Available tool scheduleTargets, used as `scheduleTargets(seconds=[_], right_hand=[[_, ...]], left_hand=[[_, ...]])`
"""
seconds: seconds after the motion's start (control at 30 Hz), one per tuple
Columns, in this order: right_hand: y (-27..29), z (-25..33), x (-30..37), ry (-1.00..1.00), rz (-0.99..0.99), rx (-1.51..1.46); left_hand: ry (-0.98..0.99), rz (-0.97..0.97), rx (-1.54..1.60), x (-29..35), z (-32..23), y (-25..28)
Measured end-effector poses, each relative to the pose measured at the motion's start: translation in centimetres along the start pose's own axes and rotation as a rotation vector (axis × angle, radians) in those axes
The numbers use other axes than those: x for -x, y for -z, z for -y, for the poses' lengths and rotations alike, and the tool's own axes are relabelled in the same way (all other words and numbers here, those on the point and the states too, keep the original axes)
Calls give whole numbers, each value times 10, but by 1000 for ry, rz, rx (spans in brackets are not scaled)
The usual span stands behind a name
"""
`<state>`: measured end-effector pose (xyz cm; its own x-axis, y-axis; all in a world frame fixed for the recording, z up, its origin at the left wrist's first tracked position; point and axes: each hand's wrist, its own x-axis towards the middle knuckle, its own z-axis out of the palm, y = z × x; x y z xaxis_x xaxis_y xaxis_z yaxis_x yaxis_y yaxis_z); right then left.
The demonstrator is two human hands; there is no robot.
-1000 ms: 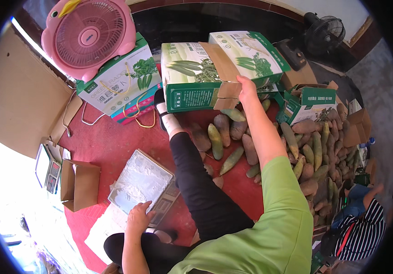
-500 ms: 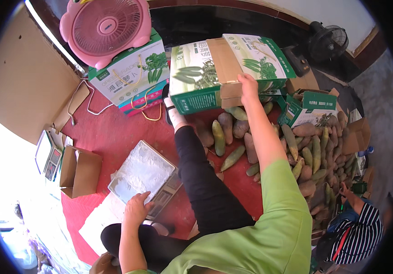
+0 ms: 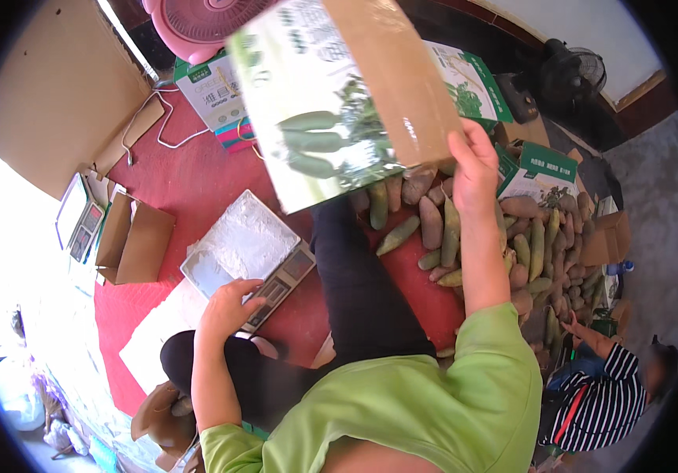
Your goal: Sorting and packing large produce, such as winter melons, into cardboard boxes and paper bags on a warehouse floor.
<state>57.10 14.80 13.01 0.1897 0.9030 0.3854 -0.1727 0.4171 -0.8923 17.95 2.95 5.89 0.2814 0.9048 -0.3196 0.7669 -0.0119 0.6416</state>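
Nearby, left hand (image 3: 228, 309), fingers loosely spread, at the platform scale (image 3: 248, 236), left of centre.
Right hand (image 3: 474, 169) grips a taped radish-printed carton (image 3: 337, 102), upper centre, contents hidden; farther, an open-topped cardboard box (image 3: 148, 244) stands at left.

Over here, the red floor covering (image 3: 205, 177) carries a silvery-topped scale (image 3: 246, 232), an open brown carton (image 3: 150, 243) and heaped radishes (image 3: 538, 244).
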Motion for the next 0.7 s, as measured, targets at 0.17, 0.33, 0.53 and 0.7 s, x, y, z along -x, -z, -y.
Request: scheduleTargets(seconds=[0.17,0.33,0.53,0.7], right_hand=[[-84,-12,18,-17,268,-70],[-154,-49,38,444,499,317],[-171,-128,80,458,766,496],[-166,-133,89,534,897,663]], left_hand=[[-23,174,27,6,1,-3],[-17,205,88,8,1,0],[-79,165,144,12,-2,0],[-184,-56,153,15,-9,5]])
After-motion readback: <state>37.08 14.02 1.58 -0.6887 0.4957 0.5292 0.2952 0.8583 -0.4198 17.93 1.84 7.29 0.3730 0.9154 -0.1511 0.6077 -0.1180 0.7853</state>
